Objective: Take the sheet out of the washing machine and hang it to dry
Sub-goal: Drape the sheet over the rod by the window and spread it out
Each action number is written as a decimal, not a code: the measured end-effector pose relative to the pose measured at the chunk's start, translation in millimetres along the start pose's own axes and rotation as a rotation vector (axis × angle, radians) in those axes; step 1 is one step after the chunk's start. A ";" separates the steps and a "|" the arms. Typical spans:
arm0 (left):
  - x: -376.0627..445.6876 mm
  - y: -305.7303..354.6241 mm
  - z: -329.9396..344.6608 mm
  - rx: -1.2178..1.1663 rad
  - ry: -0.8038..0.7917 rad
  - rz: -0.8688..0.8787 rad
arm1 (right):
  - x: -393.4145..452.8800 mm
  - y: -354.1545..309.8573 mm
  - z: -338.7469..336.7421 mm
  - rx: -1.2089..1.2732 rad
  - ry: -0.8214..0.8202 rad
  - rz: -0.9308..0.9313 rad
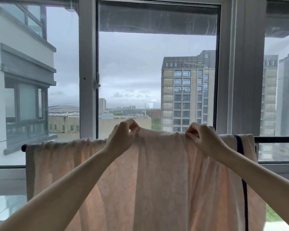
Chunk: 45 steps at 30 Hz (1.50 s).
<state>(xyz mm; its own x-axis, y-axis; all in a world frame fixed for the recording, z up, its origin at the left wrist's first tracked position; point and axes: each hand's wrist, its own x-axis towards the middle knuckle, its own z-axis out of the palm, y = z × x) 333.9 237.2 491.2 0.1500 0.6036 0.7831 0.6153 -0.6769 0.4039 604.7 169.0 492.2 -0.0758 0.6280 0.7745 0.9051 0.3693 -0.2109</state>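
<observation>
A pale pink sheet [157, 172] with a dark blue stripe near its right side hangs over a dark horizontal rail [274, 139] in front of the window. My left hand [122, 135] pinches the sheet's top fold just left of the middle and lifts it slightly above the rail. To the right, my right hand [202, 135] pinches the same fold. Between my hands the cloth hides the rail. The sheet's left part lies bunched over the rail up to its end cap [23, 147].
A large window with grey metal frames [88, 80] stands directly behind the rail, with a handle at mid height. A white sill [7, 177] runs below the glass. Buildings and a cloudy sky show outside. The washing machine is out of view.
</observation>
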 end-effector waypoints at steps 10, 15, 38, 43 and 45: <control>7.6 15.1 5.5 0.153 0.060 -0.147 | 21.1 68.7 -33.7 -0.011 0.041 0.160; 8.5 31.6 16.6 0.261 0.058 -0.195 | 6.1 90.8 -47.6 -0.034 -0.132 0.016; -2.1 111.0 60.3 0.169 -0.121 -0.014 | 0.3 72.5 -35.5 0.107 -0.100 -0.139; 9.4 104.6 63.8 0.175 -0.004 -0.076 | 17.5 78.1 -33.2 0.149 -0.017 -0.057; 13.1 104.0 65.3 0.205 -0.027 -0.077 | 20.9 84.6 -38.1 0.157 -0.013 -0.041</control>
<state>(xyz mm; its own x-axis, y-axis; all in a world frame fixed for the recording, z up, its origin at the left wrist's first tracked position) 450.4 202.2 512.6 0.1151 0.6632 0.7395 0.7699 -0.5300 0.3555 695.6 187.3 513.2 -0.1177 0.6188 0.7766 0.8244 0.4969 -0.2710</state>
